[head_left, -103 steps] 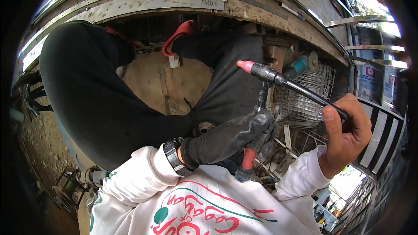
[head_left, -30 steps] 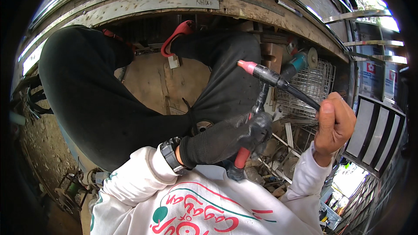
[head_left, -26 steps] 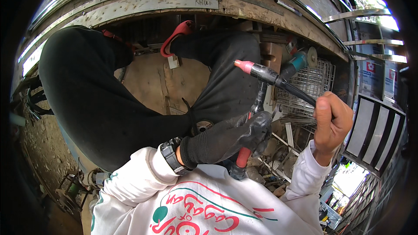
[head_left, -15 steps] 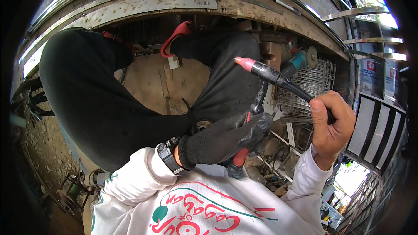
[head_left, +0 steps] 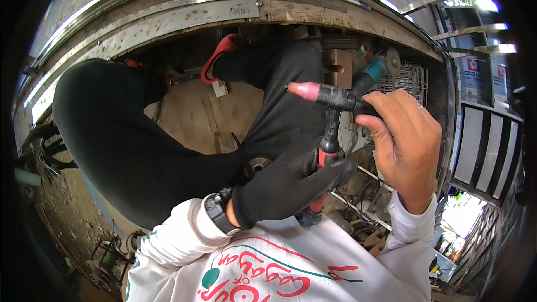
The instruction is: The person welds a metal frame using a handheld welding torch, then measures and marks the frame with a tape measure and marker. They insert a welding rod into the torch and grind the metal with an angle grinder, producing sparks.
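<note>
Black T-shaped torch (head_left: pixel 337 98) with pink conical nozzle (head_left: pixel 305 90), held over the black-trousered right leg (head_left: pixel 291 67). Black-gloved left hand (head_left: pixel 291 185): grip closed around the red-and-black handle (head_left: pixel 328 155). Bare right hand (head_left: pixel 407 140): grip pinched on the black rear cap (head_left: pixel 365 107).

the gloved left hand (head_left: pixel 293 183) grips a pink-tipped torch (head_left: pixel 334 97).

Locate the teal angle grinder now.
In the head view, right of centre near the top, the grinder shows between the brown block and the wire basket, beyond the right hand.
</note>
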Demonstrator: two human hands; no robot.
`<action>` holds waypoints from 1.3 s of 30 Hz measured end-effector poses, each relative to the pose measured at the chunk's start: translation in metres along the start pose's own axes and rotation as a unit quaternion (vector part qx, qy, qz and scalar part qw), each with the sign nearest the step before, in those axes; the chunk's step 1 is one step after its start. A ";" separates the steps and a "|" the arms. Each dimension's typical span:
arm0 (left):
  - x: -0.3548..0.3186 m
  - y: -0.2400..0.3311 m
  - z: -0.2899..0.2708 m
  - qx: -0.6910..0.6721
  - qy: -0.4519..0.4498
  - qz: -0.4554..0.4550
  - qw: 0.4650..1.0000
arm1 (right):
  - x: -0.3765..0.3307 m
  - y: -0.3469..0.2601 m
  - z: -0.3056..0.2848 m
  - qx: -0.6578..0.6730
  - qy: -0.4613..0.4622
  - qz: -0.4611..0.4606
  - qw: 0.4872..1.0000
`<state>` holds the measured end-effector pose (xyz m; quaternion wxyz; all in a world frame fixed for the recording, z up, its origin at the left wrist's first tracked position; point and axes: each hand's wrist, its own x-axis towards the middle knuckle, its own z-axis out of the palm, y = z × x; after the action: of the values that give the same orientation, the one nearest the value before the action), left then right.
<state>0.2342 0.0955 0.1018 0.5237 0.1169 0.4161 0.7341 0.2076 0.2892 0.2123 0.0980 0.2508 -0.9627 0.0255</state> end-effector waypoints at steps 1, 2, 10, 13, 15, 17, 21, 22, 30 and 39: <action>-0.003 0.007 -0.001 -0.017 0.038 0.067 0.997 | 0.000 0.003 -0.004 0.002 0.006 -0.018 1.000; -0.007 0.019 -0.001 -0.035 0.075 0.135 0.987 | -0.001 0.007 -0.010 0.004 0.011 -0.037 0.999; -0.032 0.081 -0.020 0.447 0.121 0.212 0.861 | -0.015 0.013 -0.019 -0.017 0.067 -0.144 0.987; -0.030 0.087 -0.012 0.521 0.117 0.267 0.802 | -0.021 0.009 -0.020 -0.017 0.072 -0.157 0.985; -0.027 0.090 -0.011 0.555 0.104 0.281 0.776 | -0.021 0.004 -0.027 0.001 0.039 -0.146 0.989; -0.023 0.091 -0.010 0.584 0.094 0.288 0.753 | -0.025 0.003 -0.032 0.015 0.000 -0.125 0.992; -0.018 0.097 -0.002 0.632 0.079 0.266 0.724 | -0.027 0.001 -0.050 0.100 -0.102 -0.026 0.989; -0.016 0.097 0.000 0.642 0.072 0.253 0.720 | -0.029 0.003 -0.051 0.137 -0.121 0.006 0.983; -0.002 0.085 -0.006 0.643 0.046 0.270 0.716 | 0.013 0.024 -0.065 0.374 -0.478 0.370 0.703; -0.007 0.100 -0.010 0.601 0.072 0.268 0.749 | -0.028 0.018 -0.029 0.001 0.004 -0.121 0.993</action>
<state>0.1640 0.0736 0.1707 0.0960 0.4614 0.7595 0.4484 0.2279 0.3210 0.2347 0.1037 0.3652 -0.9250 0.0154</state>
